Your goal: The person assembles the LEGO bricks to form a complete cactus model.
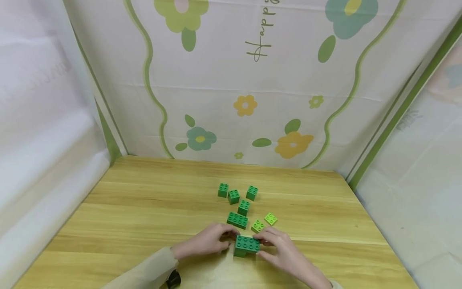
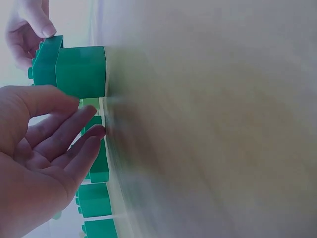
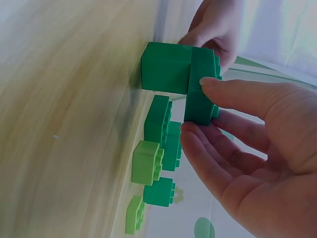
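Observation:
A long dark-green toy brick [image 1: 249, 243] sits on top of a square green brick [image 3: 166, 67], overhanging it to the right, in front of the person. My right hand [image 1: 285, 252] pinches the long brick's right end between thumb and fingers. Beside the stack's left end is my left hand [image 1: 207, 240], its fingers loosely bent and holding nothing. In the left wrist view, the left fingertips [image 2: 91, 111] lie close to the square brick; whether they touch it I cannot tell. Another long green brick [image 1: 237, 220] lies just behind the stack.
Farther back on the wooden table [image 1: 144, 208] stand several square green bricks [image 1: 244, 207]. A lime-green square brick [image 1: 258, 226] and a flatter lime one [image 1: 270, 218] lie beyond the right hand. A flower-printed cloth [image 1: 216, 72] hangs at the table's back edge.

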Motion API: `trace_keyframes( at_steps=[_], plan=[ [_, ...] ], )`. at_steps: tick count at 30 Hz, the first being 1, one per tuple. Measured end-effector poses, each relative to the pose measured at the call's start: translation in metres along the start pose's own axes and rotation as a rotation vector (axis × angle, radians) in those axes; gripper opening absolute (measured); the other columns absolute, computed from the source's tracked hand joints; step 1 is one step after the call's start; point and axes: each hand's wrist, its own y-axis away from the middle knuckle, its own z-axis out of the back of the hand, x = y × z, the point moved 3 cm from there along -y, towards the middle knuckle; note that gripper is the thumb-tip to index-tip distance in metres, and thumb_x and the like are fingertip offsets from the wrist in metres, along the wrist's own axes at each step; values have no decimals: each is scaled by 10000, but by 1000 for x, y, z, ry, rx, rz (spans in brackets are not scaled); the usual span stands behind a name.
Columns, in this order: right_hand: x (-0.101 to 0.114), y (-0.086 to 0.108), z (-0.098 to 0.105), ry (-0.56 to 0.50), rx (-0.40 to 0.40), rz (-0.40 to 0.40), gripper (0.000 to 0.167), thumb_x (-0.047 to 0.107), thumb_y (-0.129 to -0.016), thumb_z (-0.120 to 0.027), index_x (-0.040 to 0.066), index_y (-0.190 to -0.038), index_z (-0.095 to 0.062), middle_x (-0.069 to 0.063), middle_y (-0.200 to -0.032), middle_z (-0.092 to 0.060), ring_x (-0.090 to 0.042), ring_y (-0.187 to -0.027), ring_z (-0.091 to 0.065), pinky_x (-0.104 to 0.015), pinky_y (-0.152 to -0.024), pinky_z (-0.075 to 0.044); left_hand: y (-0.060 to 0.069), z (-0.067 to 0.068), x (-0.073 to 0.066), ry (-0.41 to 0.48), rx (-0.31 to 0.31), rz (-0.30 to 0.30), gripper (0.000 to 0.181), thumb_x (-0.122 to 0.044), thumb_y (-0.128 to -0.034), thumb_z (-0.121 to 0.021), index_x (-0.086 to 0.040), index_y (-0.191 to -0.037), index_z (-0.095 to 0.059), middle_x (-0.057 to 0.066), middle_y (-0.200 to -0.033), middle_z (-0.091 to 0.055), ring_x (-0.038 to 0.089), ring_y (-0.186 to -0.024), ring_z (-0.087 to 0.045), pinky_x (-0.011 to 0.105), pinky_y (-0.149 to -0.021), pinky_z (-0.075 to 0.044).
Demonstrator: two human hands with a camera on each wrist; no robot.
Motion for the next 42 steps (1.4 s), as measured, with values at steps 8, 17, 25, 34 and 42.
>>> trace_keyframes(
  at_steps=[8,17,25,34,42],
  plan=[
    [2,4,4,5,0,1,370,25,-781,-793,64,-1131,-682,-40,-1070,-687,-103,-912,-684,-214,-730,-609,-19,-3,2,5,-49,-33,261,-81,-919,-674,-56,-1179,-679,38,-1130,-737,96,-1044,-681,196,-918,-556],
    [3,6,4,22,-14,27,377,27,-768,-806,69,-1121,-681,-32,-1056,-689,-111,-904,-682,-207,-719,-606,-37,-3,1,-17,-68,-27,296,-126,-912,-702,-39,-1194,-670,64,-1178,-724,125,-1068,-682,199,-937,-552],
    [3,5,5,25,-10,28,382,29,-771,-804,77,-1128,-678,-29,-1059,-688,-114,-904,-684,-212,-724,-607,-48,-2,1,-40,-56,-11,342,-147,-906,-717,-37,-1225,-659,73,-1217,-712,136,-1096,-682,197,-944,-551],
    [4,6,4,29,-20,57,391,26,-764,-807,78,-1130,-676,-29,-1055,-688,-111,-901,-681,-221,-721,-609,-61,-5,-8,-100,-35,-27,382,-166,-892,-737,-56,-1247,-651,65,-1231,-708,127,-1115,-675,185,-944,-545],
    [3,6,3,42,-36,76,407,24,-743,-814,75,-1123,-678,-32,-1046,-691,-104,-883,-680,-217,-715,-606,-73,-10,-11,-167,-2,-38,426,-172,-889,-746,-60,-1285,-634,37,-1241,-701,101,-1117,-660,161,-934,-534]
  ],
)
